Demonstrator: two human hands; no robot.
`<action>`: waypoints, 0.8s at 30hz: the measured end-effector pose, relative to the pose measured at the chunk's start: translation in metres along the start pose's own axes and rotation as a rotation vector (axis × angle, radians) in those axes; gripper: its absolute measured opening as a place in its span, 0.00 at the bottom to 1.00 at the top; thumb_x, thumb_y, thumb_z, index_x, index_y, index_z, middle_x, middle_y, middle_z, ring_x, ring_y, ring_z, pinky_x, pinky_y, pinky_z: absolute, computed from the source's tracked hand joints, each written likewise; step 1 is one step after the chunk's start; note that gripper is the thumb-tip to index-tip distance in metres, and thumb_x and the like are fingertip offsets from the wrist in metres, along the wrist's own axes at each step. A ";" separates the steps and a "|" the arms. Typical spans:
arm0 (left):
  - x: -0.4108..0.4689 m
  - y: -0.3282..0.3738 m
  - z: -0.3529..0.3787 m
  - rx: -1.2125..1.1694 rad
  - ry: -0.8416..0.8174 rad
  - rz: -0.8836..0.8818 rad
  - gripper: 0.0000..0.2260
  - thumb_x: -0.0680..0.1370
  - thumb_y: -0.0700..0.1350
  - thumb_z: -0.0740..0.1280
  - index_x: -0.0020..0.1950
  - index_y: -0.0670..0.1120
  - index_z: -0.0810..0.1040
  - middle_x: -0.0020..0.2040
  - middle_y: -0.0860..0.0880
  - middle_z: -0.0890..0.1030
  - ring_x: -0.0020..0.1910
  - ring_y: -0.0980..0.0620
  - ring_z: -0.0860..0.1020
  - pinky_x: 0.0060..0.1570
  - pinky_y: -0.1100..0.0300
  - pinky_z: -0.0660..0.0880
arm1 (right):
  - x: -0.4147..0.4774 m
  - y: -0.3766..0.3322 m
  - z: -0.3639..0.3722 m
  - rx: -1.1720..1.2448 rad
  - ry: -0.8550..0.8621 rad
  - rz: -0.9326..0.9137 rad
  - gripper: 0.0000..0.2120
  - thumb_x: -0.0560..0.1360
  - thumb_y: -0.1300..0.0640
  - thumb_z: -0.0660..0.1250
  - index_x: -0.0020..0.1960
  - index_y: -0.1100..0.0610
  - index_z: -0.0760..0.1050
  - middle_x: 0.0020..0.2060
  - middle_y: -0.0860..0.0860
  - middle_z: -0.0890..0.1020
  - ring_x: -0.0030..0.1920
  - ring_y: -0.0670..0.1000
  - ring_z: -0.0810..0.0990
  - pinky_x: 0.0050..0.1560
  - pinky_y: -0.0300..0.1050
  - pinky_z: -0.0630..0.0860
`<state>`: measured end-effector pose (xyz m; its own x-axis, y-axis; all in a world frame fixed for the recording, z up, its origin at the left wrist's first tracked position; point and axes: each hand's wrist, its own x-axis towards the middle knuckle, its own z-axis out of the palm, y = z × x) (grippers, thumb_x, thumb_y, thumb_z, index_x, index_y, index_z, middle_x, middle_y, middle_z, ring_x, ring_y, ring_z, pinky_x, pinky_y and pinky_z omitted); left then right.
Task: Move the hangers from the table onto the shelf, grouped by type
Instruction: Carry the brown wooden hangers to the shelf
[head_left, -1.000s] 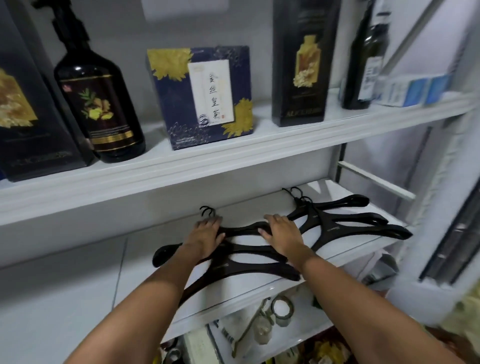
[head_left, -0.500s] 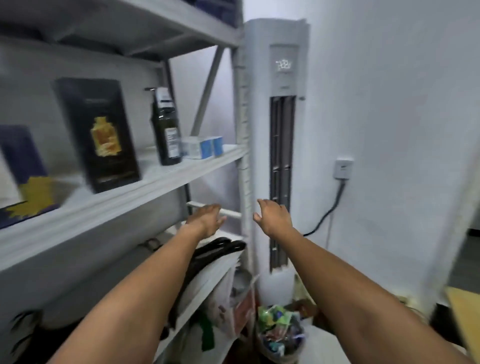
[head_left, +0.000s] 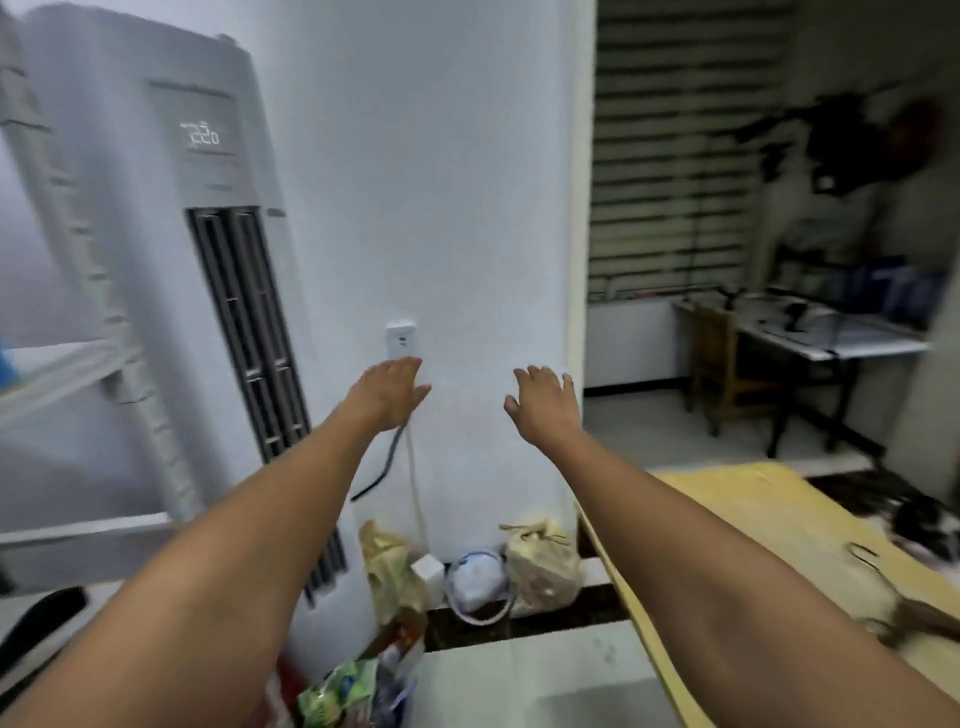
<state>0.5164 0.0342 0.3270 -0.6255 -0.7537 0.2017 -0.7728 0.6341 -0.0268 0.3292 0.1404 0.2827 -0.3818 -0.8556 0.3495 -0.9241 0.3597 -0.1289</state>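
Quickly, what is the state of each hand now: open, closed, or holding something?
Left hand: open, holding nothing.
Right hand: open, fingers slightly spread, holding nothing.

Motion smears the whole view. At 9 o'clock the shelf (head_left: 57, 358) is cut by the left edge. At 8 o'clock a black shape (head_left: 44, 616) is too cropped to name. At 4 o'clock a brown hanger (head_left: 922, 618) on the desk (head_left: 753, 499) is blurred and cropped by the right edge, so its type cannot be told. The right forearm (head_left: 753, 571) covers the desk's near part.
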 end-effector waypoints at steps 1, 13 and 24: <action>0.014 0.017 0.006 -0.023 -0.002 0.042 0.26 0.83 0.54 0.51 0.77 0.43 0.54 0.77 0.45 0.58 0.75 0.45 0.58 0.74 0.52 0.55 | -0.001 0.019 0.002 -0.017 -0.007 0.040 0.23 0.82 0.50 0.52 0.74 0.58 0.61 0.71 0.54 0.67 0.74 0.54 0.60 0.73 0.54 0.53; 0.109 0.222 0.106 -0.113 -0.082 0.519 0.23 0.83 0.51 0.53 0.76 0.43 0.58 0.75 0.44 0.64 0.73 0.45 0.63 0.71 0.53 0.59 | -0.064 0.222 0.039 -0.116 -0.167 0.501 0.24 0.82 0.50 0.52 0.75 0.59 0.59 0.69 0.57 0.70 0.68 0.57 0.70 0.72 0.55 0.56; 0.124 0.410 0.187 -0.081 -0.218 0.804 0.23 0.82 0.52 0.53 0.76 0.44 0.58 0.74 0.44 0.66 0.72 0.45 0.65 0.71 0.52 0.62 | -0.158 0.372 0.051 -0.125 -0.225 0.836 0.22 0.81 0.52 0.55 0.73 0.56 0.62 0.68 0.55 0.71 0.68 0.57 0.69 0.70 0.54 0.58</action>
<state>0.1025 0.1686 0.1583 -0.9960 -0.0781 -0.0432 -0.0777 0.9969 -0.0094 0.0455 0.3906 0.1322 -0.9398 -0.3416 -0.0074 -0.3365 0.9291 -0.1537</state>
